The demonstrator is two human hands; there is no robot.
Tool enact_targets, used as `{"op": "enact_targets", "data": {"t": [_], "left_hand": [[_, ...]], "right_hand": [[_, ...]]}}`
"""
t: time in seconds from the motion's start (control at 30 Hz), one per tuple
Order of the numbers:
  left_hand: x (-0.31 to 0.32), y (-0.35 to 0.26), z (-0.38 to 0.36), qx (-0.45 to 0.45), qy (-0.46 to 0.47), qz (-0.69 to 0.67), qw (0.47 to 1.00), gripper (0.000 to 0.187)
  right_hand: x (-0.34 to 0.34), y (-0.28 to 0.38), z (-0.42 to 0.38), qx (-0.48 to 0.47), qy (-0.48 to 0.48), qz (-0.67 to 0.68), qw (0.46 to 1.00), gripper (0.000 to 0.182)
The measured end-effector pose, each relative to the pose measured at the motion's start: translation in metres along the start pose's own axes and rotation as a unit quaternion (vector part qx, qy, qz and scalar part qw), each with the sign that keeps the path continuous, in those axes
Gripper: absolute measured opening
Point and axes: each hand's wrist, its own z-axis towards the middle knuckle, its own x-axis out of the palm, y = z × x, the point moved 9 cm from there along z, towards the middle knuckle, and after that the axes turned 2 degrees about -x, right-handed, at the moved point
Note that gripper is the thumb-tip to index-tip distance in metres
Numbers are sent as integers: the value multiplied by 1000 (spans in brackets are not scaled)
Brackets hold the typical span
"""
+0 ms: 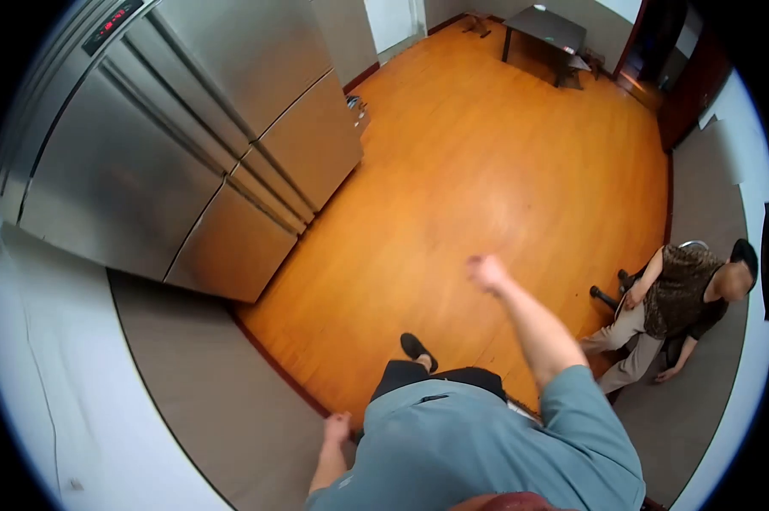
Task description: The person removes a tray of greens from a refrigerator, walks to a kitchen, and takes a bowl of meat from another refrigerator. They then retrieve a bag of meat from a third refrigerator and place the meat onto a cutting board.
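My right hand [488, 272] reaches out in front of me over the wooden floor, its fingers curled into a loose fist and slightly blurred. Nothing shows in it. Low at my left side, beside the skirting of the wall, is my left hand [337, 427]. Its fingers look curled in, and I see no object there. Neither hand touches anything visible. Below me are my blue-grey shirt [452, 434], dark shorts and one black shoe [418, 350] on the floor.
A large steel refrigerator [129, 162] with several doors stands to the left. At the right wall a seated person [687, 289] has legs stretched onto the floor [452, 187]. A dark low table [544, 30] stands far back, near an open doorway [653, 51].
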Motion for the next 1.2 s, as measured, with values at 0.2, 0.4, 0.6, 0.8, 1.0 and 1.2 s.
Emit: {"op": "enact_targets", "data": {"t": [0.2,0.4,0.6,0.8,1.0,1.2], "left_hand": [[-226,-172,75,142,-219,-150,954,25],[-284,-151,52,21,-333,-352,874,27],[12,27,-7,-157,-56,224,960,47],[127,-83,-58,-229,-6,-73,971,46],[53,-76,54,-125,-109,-82,983,44],[-182,-100,96,-258,-281,-479,791,23]], "right_hand": [[96,189,44,-157,235,-196,939,54],[87,254,216,-177,208,-172,947,43],[92,382,339,-233,253,-149,927,40],[92,644,399,-404,154,-59,900,45],[98,802,367,-410,21,48,911,66],[106,814,348,-327,-17,47,944,73]]}}
